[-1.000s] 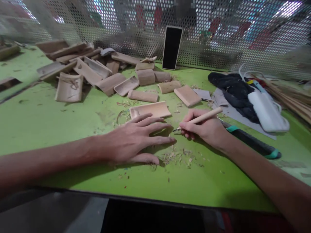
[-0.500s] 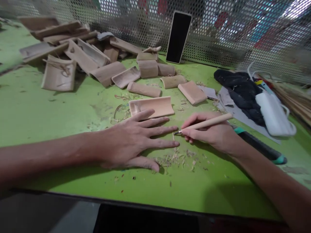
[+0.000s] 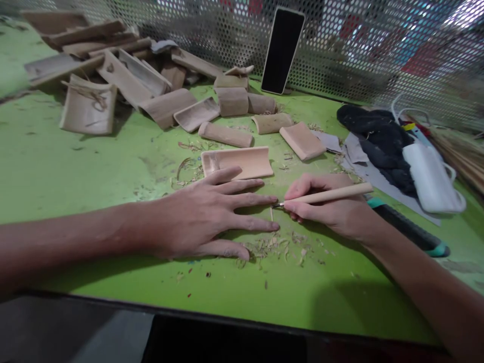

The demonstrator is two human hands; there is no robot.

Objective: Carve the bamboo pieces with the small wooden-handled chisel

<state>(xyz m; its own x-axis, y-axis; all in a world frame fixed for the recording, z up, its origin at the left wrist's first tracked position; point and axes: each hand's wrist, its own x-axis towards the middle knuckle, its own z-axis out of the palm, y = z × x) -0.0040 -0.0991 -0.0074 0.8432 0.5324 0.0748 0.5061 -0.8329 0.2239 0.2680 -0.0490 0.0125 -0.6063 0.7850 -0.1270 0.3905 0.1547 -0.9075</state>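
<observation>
My left hand [image 3: 204, 217] lies flat on the green table with its fingers spread, a fingertip over the near edge of a pale curved bamboo piece [image 3: 245, 162]. Beside the tips of its fingers is a thin pale sliver [image 3: 271, 214]. My right hand [image 3: 325, 204] grips a wooden-handled tool [image 3: 340, 193] like a pen. The tool's dark metal tip points left and reaches the upper end of the sliver, close to a left fingertip. Curled shavings [image 3: 278, 247] are scattered just below the fingers.
A pile of bamboo pieces [image 3: 124, 78] covers the back left. A phone [image 3: 283, 50] leans on the perforated metal screen [image 3: 348, 50]. At the right are a black cloth [image 3: 372, 136], a white object [image 3: 429, 176] and a black and teal handle [image 3: 408, 227]. The table's front edge runs below.
The view has shifted slightly. The right hand's tool lies a little flatter, its tip still by the sliver. My left hand stays spread in the same place.
</observation>
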